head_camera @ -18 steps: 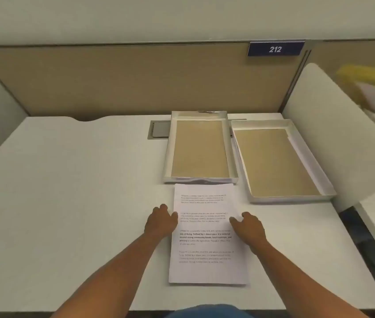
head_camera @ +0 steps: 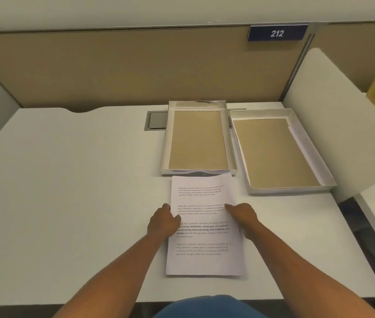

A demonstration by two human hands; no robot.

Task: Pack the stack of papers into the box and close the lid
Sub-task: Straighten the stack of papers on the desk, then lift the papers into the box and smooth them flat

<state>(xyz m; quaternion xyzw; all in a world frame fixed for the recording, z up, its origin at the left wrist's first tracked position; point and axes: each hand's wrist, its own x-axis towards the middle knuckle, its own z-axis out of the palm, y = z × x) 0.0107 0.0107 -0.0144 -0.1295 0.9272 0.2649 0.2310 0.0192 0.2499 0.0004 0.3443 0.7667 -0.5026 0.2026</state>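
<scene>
A stack of printed white papers [head_camera: 205, 260] lies on the white desk, its far edge just short of an open shallow box [head_camera: 164, 143] with a brown bottom and white walls. To the right of that box lies a second open tray [head_camera: 324, 182], the same make, turned slightly; which one is the lid I cannot tell. My left hand [head_camera: 162, 222] grips the stack's left edge with the thumb on top. My right hand [head_camera: 241, 216] holds the right edge in the same way. The far right corner of the stack is lifted a little.
A grey cable hatch [head_camera: 155, 120] sits in the desk behind the box's left side. A tan partition [head_camera: 113, 70] with a blue "212" sign [head_camera: 277, 33] closes the back. A white side panel [head_camera: 333, 115] stands at the right.
Both hands have closed onto the side edges of the stack, and its far right corner has risen slightly. The camera has shifted a little.
</scene>
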